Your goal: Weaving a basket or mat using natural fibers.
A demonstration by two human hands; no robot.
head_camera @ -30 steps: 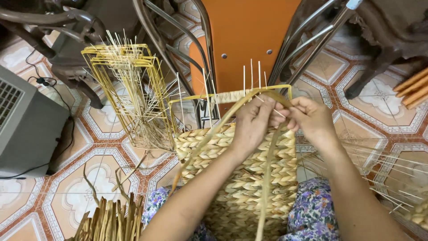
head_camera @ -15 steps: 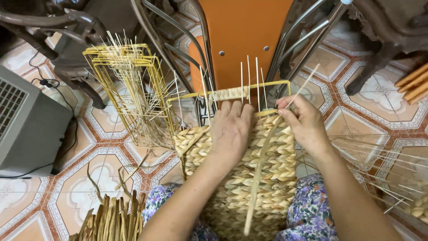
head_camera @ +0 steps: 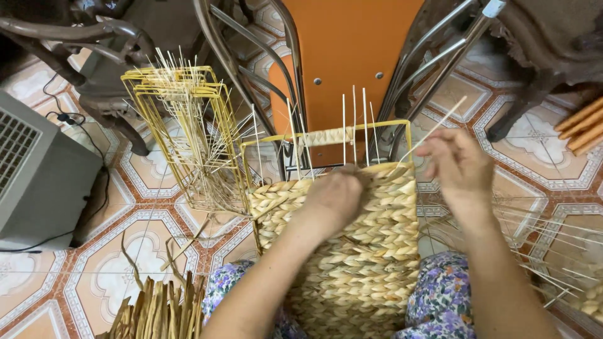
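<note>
A half-woven basket [head_camera: 370, 251] of pale braided straw lies across my lap, built on a yellow wire frame [head_camera: 326, 135] with thin upright sticks at its top. My left hand [head_camera: 336, 194] presses on the upper edge of the weave, fingers curled against the braid. My right hand [head_camera: 458, 166] is raised beside the frame's right corner and pinches a thin pale stick [head_camera: 433, 132] that slants up to the right. My legs in floral cloth [head_camera: 440, 295] show below.
A second yellow wire frame [head_camera: 182, 119] stuffed with thin sticks stands at the left. An orange chair [head_camera: 352, 56] with metal legs is straight ahead. A grey box [head_camera: 38, 169] sits far left, dried leaf strips [head_camera: 157, 311] lie bottom left, loose sticks [head_camera: 553, 251] at right.
The long straw strip that ran from my hands down over the basket is no longer there. My left hand dropped onto the weave's top edge; my right hand moved right and up with a stick.
</note>
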